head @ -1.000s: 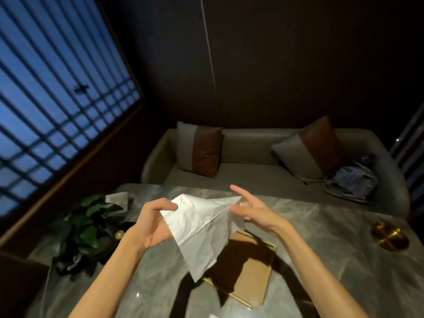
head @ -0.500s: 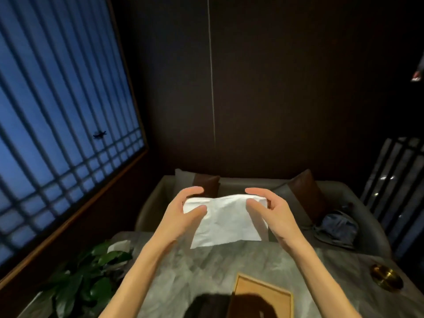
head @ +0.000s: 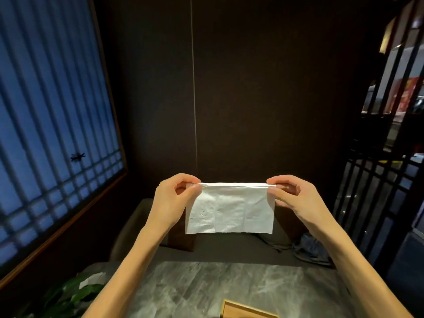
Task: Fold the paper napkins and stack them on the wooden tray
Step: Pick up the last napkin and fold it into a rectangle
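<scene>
Dark walls and a slatted window (head: 52, 134) surround the grey marble bench (head: 206, 288), where a corner of the wooden tray (head: 247, 311) shows at the bottom edge. Above the bench, the left hand (head: 174, 198) and right hand (head: 291, 196) each pinch one top corner of the white paper napkin (head: 229, 210), which hangs flat between them.

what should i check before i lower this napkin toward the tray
1. Left hand pinches the top left corner of the napkin: ok.
2. Right hand pinches the top right corner: ok.
3. Top edge taut and level, sheet hanging flat: ok.
4. Folding finished: cannot tell; creases show, layers do not.
5. Wooden tray ready to receive it: cannot tell; only its far corner shows at the bottom edge.
</scene>
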`<state>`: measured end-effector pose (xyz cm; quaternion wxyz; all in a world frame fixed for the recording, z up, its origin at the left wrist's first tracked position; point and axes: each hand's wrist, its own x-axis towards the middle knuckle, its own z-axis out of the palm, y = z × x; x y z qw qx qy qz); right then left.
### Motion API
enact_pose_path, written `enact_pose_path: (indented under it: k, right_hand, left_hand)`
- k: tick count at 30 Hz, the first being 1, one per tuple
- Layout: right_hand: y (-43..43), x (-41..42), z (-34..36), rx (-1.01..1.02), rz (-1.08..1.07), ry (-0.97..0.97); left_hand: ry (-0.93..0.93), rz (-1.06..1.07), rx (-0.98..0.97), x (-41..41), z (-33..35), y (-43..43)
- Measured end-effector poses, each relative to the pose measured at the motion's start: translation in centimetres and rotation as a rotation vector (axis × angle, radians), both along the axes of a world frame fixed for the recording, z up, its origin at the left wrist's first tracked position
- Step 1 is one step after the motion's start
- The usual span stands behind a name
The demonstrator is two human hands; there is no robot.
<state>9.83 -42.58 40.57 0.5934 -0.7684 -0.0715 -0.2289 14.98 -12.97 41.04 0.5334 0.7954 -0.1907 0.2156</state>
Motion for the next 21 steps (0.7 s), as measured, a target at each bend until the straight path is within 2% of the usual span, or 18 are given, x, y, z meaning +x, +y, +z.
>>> enact_pose_path:
  k: [6,10,21]
  right_hand:
    - [-0.2,-0.07,-0.37,-0.039,-0.034,-0.007]
    - [-0.43,-0.51,-0.07,-0.044,0.037,0.037]
    - [0.27,0.13,0.35,-0.311,-0.12,0.042]
  left_hand:
    - [0.013,0.0,0.019,0.4,-0.65,-0.28]
    - [0.018,0.032,0.003,0.4,-0.72,-0.24]
    - [0.075,0.087,0.104,0.06,-0.49,0.06]
